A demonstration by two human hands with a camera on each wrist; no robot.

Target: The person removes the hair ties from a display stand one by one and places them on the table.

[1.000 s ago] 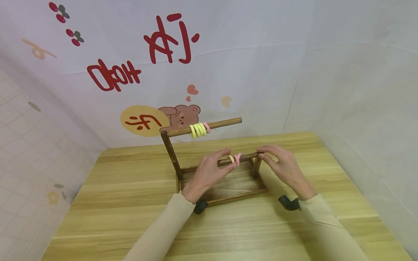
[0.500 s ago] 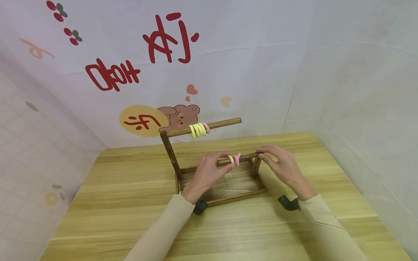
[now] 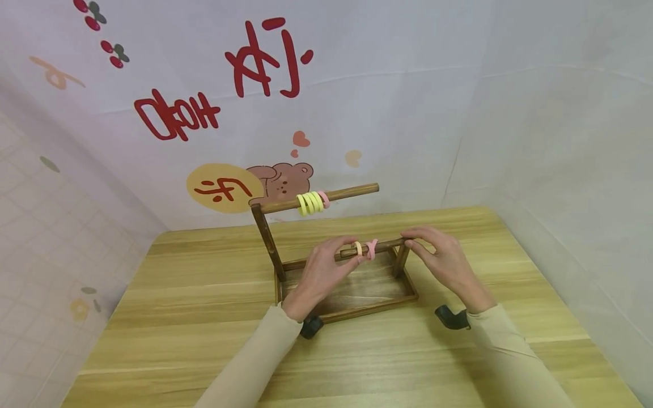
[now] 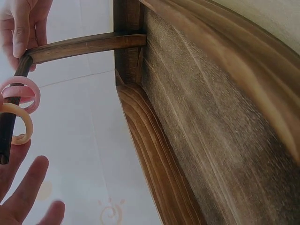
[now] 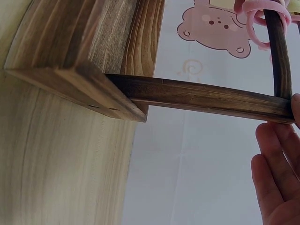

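Observation:
A dark wooden stand [image 3: 267,243] has a tray base and two bars. On its lower bar [image 3: 388,245] sit a pale orange hair tie [image 3: 359,249] and pink hair ties [image 3: 372,249]. My left hand [image 3: 322,269] pinches the orange one between thumb and fingertips, near the bar's free end. With thumb and fingers, my right hand [image 3: 440,252] grips the corner where this bar meets its short post [image 5: 201,96]. Several yellow hair ties [image 3: 310,203] and a pink hair tie [image 3: 324,199] hang on the upper bar [image 3: 354,191].
The stand's tray base [image 3: 374,307] rests on a wood-grain table [image 3: 204,300]. Behind it is a white printed backdrop [image 3: 408,113], which continues along both sides. Black wrist mounts [image 3: 451,317] stick out from the sleeves.
The orange hair tie has slid slightly left along the lower bar, away from the pink ones, with my left hand. My right hand has kept its place at the corner.

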